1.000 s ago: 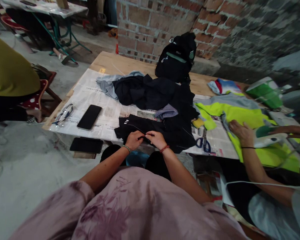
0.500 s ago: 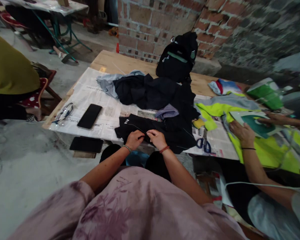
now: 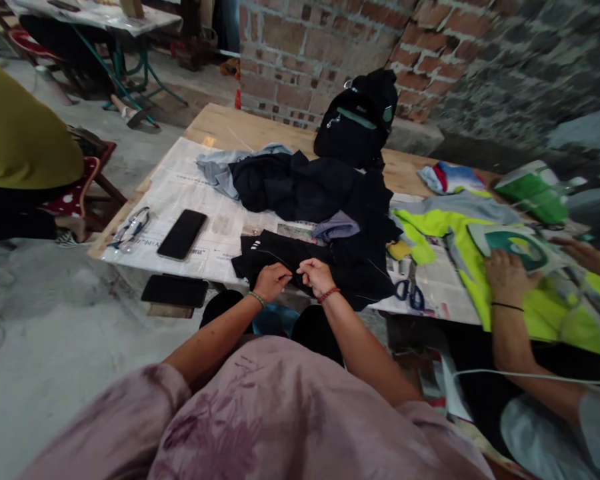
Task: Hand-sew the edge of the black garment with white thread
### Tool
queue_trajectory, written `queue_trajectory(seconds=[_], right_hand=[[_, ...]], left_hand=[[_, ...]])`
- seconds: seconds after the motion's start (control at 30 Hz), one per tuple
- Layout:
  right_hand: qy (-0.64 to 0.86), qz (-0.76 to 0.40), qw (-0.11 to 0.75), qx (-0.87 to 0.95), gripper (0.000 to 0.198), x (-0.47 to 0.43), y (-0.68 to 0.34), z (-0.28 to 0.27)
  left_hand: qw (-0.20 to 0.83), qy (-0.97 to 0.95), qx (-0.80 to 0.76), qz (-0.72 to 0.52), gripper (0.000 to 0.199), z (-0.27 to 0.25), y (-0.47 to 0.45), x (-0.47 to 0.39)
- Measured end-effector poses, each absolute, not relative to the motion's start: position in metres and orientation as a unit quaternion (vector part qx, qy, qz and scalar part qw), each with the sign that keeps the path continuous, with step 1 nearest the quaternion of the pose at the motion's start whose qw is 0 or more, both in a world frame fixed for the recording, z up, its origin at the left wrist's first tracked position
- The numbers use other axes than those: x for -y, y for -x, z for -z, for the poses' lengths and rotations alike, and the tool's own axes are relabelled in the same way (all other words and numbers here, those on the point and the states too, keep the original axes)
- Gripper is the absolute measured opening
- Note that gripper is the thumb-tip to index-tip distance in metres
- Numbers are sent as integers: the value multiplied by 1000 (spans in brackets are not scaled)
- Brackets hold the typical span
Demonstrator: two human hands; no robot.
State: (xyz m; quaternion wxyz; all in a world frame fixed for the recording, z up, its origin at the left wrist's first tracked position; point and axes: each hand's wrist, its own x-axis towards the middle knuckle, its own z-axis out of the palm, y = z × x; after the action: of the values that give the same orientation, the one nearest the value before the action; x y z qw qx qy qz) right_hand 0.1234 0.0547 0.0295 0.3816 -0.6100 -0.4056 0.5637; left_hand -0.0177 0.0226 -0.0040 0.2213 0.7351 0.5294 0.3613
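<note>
A pale wooden table (image 3: 230, 121) is partly covered by printed newspaper (image 3: 173, 190). Front-left of the black fabric backpack (image 3: 347, 139) set there, a black rectangular phone (image 3: 182, 235) and, seemingly, glasses (image 3: 133, 227) are laid; in front of it, dark cloth (image 3: 295, 190) and a black white-marked garment (image 3: 355, 270); to its right, neon-yellow cloth (image 3: 459, 223).

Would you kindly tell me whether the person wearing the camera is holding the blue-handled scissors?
No, the blue-handled scissors lie on the newspaper beside the black garment, apart from the person's left hand and right hand.
</note>
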Motion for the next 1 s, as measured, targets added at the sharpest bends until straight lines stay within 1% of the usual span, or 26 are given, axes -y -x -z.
queue_trajectory(seconds=[0.1, 0.2, 0.27, 0.43, 0.5, 0.6, 0.67, 0.77, 0.87, 0.93, 1.0], right_hand=[[614, -553, 395, 401, 9, -51, -121, -24], [605, -512, 364, 489, 6, -49, -121, -22], [602, -495, 353, 518, 5, -51, -121, -23], [625, -519, 405, 419, 6, -53, -120, -23], [624, -496, 405, 449, 7, -50, -118, -19], [609, -459, 373, 529, 6, -47, -118, -13], [614, -470, 369, 515, 6, -48, -119, -14], [635, -511, 395, 425, 6, -53, -120, -19], [631, -527, 413, 392, 7, -55, -119, -23], [623, -532, 421, 389, 8, -54, -119, -23], [614, -540, 426, 387, 9, -53, -119, -21]], left_hand=[[216, -742, -532, -347, 10, 4, 18, -23], [209, -747, -533, -338, 12, 4, 18, -23], [207, -747, -534, -339, 12, 4, 18, -23], [218, -739, -537, -342, 9, 3, 17, -23], [212, -748, -531, -338, 11, 3, 17, -22], [196, -753, -533, -332, 14, 4, 17, -22], [193, -751, -539, -330, 13, 4, 16, -23], [207, -748, -537, -332, 11, 4, 16, -23], [219, -743, -533, -341, 9, 3, 15, -23], [222, -732, -529, -367, 7, 3, 15, -23], [227, -718, -517, -406, 10, 4, 16, -22]])
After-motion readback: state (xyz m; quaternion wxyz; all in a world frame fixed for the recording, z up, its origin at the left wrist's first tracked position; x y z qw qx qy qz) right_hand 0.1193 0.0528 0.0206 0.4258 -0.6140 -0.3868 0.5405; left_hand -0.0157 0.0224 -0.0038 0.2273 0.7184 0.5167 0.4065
